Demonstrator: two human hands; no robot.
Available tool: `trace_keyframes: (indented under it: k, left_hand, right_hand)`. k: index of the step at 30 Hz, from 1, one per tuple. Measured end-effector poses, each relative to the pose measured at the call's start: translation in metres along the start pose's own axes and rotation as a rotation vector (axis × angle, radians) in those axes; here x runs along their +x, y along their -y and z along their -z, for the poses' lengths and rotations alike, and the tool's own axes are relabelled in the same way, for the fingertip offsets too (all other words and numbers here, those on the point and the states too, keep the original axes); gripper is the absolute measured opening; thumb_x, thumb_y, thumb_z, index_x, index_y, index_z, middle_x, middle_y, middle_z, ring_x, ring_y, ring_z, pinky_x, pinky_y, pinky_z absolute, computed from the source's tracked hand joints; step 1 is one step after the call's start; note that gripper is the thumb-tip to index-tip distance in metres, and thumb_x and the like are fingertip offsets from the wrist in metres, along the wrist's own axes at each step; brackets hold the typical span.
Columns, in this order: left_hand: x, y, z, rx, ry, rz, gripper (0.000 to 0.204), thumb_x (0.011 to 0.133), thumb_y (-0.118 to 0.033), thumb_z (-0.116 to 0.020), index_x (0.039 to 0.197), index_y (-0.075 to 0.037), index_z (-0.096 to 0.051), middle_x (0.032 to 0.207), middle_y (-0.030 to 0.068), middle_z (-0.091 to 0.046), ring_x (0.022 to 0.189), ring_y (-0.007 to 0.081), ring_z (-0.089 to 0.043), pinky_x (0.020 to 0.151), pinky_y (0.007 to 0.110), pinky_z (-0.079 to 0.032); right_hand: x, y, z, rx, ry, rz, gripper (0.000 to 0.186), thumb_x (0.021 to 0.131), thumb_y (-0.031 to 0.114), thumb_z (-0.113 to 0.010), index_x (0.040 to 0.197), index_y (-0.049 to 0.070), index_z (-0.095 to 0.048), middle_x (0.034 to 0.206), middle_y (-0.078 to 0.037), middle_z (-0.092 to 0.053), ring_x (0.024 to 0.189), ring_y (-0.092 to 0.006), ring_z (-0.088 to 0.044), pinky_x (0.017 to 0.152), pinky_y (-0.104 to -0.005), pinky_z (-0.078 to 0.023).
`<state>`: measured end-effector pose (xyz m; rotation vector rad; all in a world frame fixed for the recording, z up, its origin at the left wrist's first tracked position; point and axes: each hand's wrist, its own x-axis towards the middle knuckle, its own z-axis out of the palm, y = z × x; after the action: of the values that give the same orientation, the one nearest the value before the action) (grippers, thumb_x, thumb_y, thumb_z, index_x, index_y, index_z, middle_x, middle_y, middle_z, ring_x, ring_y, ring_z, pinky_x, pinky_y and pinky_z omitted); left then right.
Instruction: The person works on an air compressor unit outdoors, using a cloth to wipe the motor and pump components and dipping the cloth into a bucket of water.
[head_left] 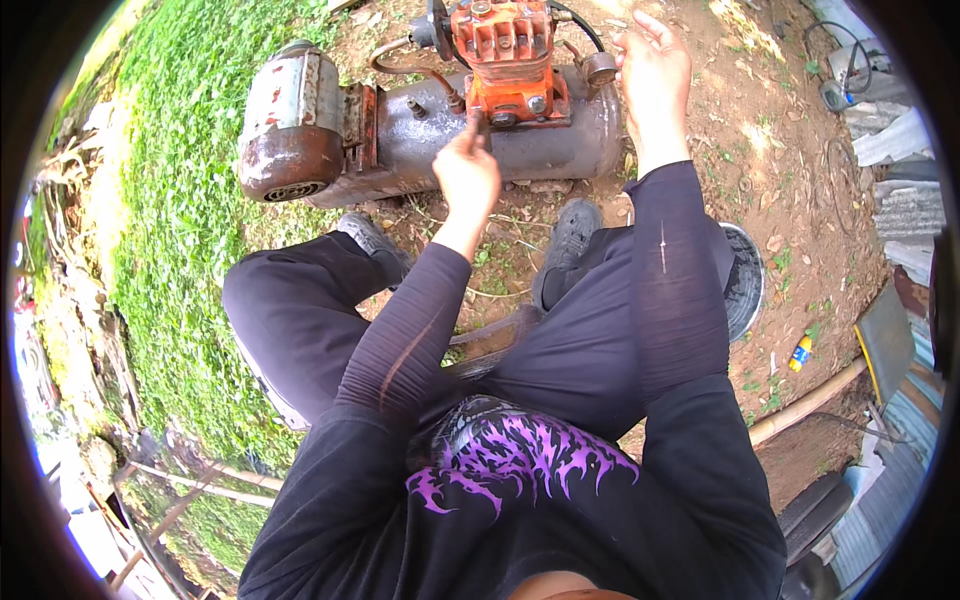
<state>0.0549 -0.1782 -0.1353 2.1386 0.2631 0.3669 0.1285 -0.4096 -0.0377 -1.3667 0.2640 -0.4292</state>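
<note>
An orange, finned compressor pump (510, 45) sits on a dark rusty cylindrical tank (570, 145), with a motor (300, 95) in worn grey and brown paint at its left end. My left hand (465, 170) is closed around a small dark object, too small to name, at the pump's lower left, where a copper-coloured pipe (390, 62) comes down. At the tank's right end, my right hand (655, 80) is raised beside a round gauge (600, 68), fingers apart and slightly curled, with nothing visible in them.
I sit on a low seat over dirt, grass (170, 280) at left. A metal bucket (745, 280) stands by my right leg, near a small yellow-and-blue bottle (801, 353), a bamboo pole (800, 410) and corrugated sheets (905, 220). A black hose (585, 25) runs behind the pump.
</note>
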Motion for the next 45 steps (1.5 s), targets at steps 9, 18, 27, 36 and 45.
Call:
trace_keyframes:
  k: [9, 18, 27, 36, 45]
  left_hand:
    - [0.029, -0.025, -0.018, 0.022, -0.086, 0.054, 0.032, 0.094, -0.001, -0.058, 0.122, 0.006, -0.071, 0.1, 0.0255, -0.076, 0.095, 0.0227, -0.074, 0.088, 0.033, -0.053]
    - [0.04, -0.039, -0.011, -0.489, 0.043, 0.436, 0.023, 0.097, 0.004, -0.059, 0.117, 0.008, -0.068, 0.091, 0.0115, -0.072, 0.068, 0.0141, -0.067, 0.053, 0.026, -0.055]
    - [0.046, -0.022, -0.019, -0.416, 0.08, 0.485, 0.02, 0.097, 0.007, -0.052, 0.113, 0.009, -0.064, 0.089, 0.0113, -0.068, 0.069, 0.0205, -0.064, 0.064, 0.04, -0.06]
    - [0.069, -0.039, 0.01, -1.201, 0.377, 1.044, 0.04, 0.097, 0.016, -0.036, 0.137, 0.015, -0.04, 0.131, 0.0271, -0.056, 0.123, 0.0434, -0.06, 0.104, 0.053, -0.058]
    - [0.075, -0.016, 0.046, -1.494, 0.552, 0.871, 0.054, 0.101, 0.016, -0.032, 0.153, 0.016, -0.018, 0.156, 0.0357, -0.032, 0.143, 0.0448, -0.043, 0.114, 0.045, -0.051]
  right_hand:
    - [0.002, 0.002, -0.003, -0.046, -0.003, -0.004, 0.049, 0.089, 0.002, -0.066, 0.136, -0.006, -0.056, 0.086, -0.005, -0.068, 0.064, -0.0067, -0.057, 0.051, -0.021, -0.046]
    - [0.005, -0.002, -0.014, -0.074, 0.026, -0.004, 0.049, 0.089, 0.001, -0.066, 0.136, -0.006, -0.057, 0.089, -0.008, -0.07, 0.064, -0.007, -0.057, 0.052, -0.0214, -0.047]
    - [-0.004, 0.01, -0.027, -0.081, 0.048, 0.048, 0.051, 0.089, 0.001, -0.065, 0.138, -0.006, -0.054, 0.091, -0.009, -0.07, 0.065, -0.0073, -0.057, 0.053, -0.0215, -0.047]
    - [0.002, -0.005, -0.017, -0.047, 0.047, 0.006, 0.048, 0.09, 0.002, -0.065, 0.136, -0.006, -0.055, 0.092, -0.008, -0.069, 0.066, -0.0072, -0.058, 0.053, -0.0215, -0.047]
    - [0.0, 0.0, 0.0, -0.059, -0.01, -0.002, 0.049, 0.088, 0.002, -0.064, 0.136, -0.007, -0.055, 0.091, -0.008, -0.068, 0.066, -0.0083, -0.059, 0.054, -0.0223, -0.048]
